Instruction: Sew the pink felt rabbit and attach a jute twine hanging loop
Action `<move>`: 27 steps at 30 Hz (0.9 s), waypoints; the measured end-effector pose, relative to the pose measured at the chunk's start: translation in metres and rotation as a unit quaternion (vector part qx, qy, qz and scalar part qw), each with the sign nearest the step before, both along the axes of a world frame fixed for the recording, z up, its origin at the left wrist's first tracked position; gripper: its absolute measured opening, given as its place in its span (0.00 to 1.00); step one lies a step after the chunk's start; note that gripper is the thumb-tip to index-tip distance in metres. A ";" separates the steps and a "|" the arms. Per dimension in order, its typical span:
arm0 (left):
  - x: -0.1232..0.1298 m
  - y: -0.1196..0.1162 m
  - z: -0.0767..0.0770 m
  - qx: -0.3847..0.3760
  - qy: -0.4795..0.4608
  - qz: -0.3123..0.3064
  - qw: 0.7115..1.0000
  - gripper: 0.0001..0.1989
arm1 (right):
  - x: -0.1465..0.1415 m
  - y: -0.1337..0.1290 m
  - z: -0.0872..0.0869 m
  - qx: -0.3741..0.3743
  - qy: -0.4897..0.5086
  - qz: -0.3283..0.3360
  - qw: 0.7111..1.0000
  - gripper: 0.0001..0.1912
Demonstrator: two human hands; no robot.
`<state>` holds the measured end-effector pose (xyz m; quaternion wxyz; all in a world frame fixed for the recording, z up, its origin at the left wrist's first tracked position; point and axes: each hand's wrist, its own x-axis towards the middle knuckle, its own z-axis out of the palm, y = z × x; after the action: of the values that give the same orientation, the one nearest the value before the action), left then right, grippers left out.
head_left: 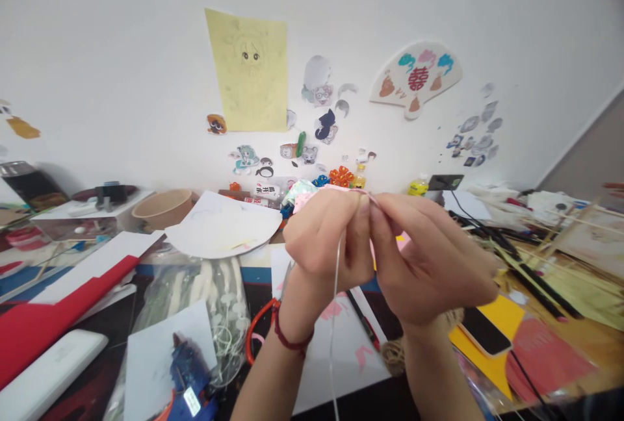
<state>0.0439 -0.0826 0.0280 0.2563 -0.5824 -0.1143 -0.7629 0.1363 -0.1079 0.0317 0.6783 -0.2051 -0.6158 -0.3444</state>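
While both hands are raised over the white sheet with pink patches (347, 346), taken here as the reference, a thin pale cord (333, 336) sits between the fingertips of the left hand (326, 239) and the right hand (429, 258), one length dropping from the left hand across that sheet. The left thumb and index finger are closed in a pinch on the cord; the right thumb and index finger are likewise pressed together on it, just beside them. The remaining fingers, so far as visible, are curled in. The cord's section inside the left hand is covered, its lower length is cut off by the bottom edge of the view, and detail at the fingertips is too small to make out. The cord is narrow, whitish, faintly glossy and slightly bowed where it hangs. Left of the sheet lies a blue glue gun (190, 369), its lower part cut off; right of the sheet are a coil of twine (392, 353), partly hidden by the right wrist, and, farther right, a dark-screened phone (487, 330).
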 end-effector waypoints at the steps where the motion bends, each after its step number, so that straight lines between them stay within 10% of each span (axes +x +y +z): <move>1: 0.000 0.000 0.000 -0.003 -0.001 -0.010 1.000 0.07 | 0.000 -0.001 0.000 -0.004 0.003 0.006 1.000 0.09; 27: 0.001 -0.002 -0.001 0.002 -0.006 -0.050 0.999 0.09 | -0.006 -0.011 0.001 -0.063 0.046 0.050 0.996 0.09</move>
<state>0.0451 -0.0849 0.0267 0.2183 -0.5823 -0.0847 -0.7785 0.1303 -0.1193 0.0331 0.7077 -0.2321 -0.6142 -0.2610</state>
